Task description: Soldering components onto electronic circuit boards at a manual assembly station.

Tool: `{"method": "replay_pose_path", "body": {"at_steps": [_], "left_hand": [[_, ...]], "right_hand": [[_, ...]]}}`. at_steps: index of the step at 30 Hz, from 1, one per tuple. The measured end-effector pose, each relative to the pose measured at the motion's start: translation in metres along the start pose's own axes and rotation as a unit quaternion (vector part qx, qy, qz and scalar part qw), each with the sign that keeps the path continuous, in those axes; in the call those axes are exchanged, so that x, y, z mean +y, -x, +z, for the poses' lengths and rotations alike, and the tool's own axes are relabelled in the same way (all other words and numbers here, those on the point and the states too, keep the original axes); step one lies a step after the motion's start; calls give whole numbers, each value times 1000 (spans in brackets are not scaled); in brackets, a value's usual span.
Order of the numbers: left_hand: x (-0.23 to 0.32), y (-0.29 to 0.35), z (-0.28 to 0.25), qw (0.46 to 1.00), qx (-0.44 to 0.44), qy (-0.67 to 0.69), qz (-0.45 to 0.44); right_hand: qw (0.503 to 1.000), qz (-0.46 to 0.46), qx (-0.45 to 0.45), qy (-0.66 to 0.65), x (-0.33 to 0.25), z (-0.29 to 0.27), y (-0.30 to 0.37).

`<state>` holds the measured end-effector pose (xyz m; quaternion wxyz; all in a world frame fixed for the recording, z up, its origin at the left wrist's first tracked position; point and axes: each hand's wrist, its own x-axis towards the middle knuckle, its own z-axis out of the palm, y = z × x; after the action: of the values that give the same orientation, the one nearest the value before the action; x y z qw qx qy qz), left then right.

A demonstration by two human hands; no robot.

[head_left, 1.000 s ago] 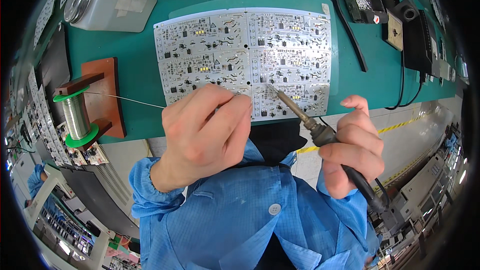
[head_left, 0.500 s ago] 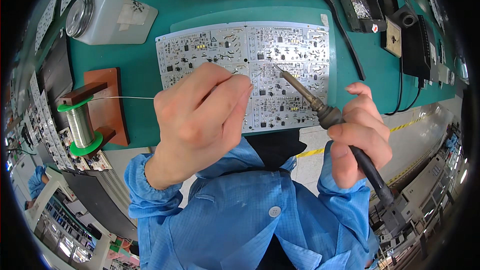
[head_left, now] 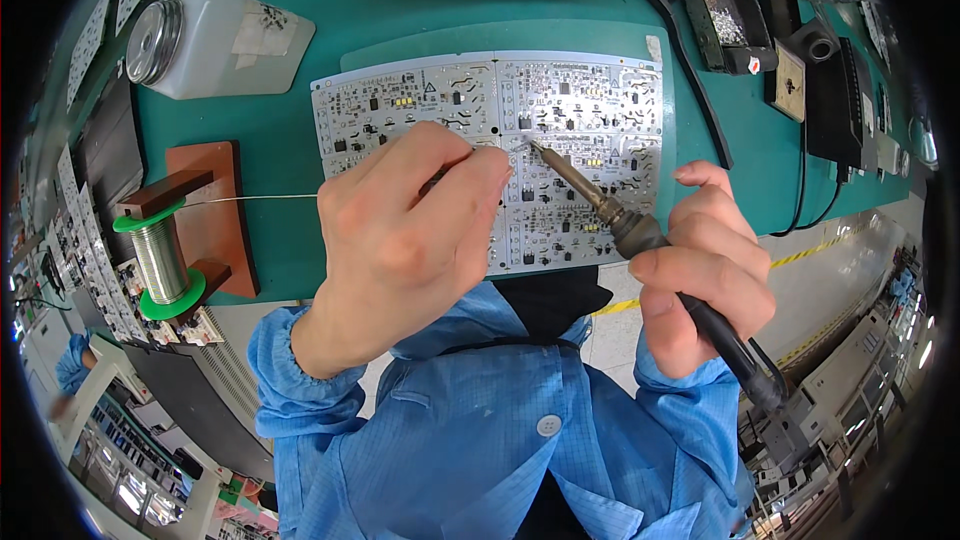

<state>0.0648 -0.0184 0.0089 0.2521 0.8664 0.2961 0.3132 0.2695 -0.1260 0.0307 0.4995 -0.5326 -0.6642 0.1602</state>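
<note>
A white circuit board panel (head_left: 590, 90), dense with small components, lies on the green mat in front of me. My right hand (head_left: 705, 270) grips a soldering iron (head_left: 600, 202) by its black handle; the tip points up and left, at or just over the middle of the panel. Over the panel's left half, my left hand (head_left: 405, 230) is closed on solder wire (head_left: 260, 197), its fingers pinched together. That wire runs left to a solder spool (head_left: 160, 258) with green flanges on a brown stand (head_left: 225, 225). The wire's free end is hidden by my left hand.
A white square bottle (head_left: 235, 45) with a metal lid lies at the far left. To the right are a black brush (head_left: 690, 70), a dark tray (head_left: 725, 20) with solder bits, a tan sponge (head_left: 788, 80) and a black box (head_left: 838, 105) with cables.
The soldering iron's tip has moved left across the panel, nearer my left fingers. My right hand has shifted slightly left with it. My left hand keeps its pinch, moving very little.
</note>
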Motion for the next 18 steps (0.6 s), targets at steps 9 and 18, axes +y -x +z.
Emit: {"method": "replay_pose_path", "body": {"at_steps": [9, 18], "left_hand": [[2, 0, -3, 1000, -3, 6, -2], [2, 0, -5, 1000, 25, -5, -6]], "right_hand": [[1000, -2, 23, -8, 2, -1, 2], [997, 24, 77, -15, 2, -10, 9]]}}
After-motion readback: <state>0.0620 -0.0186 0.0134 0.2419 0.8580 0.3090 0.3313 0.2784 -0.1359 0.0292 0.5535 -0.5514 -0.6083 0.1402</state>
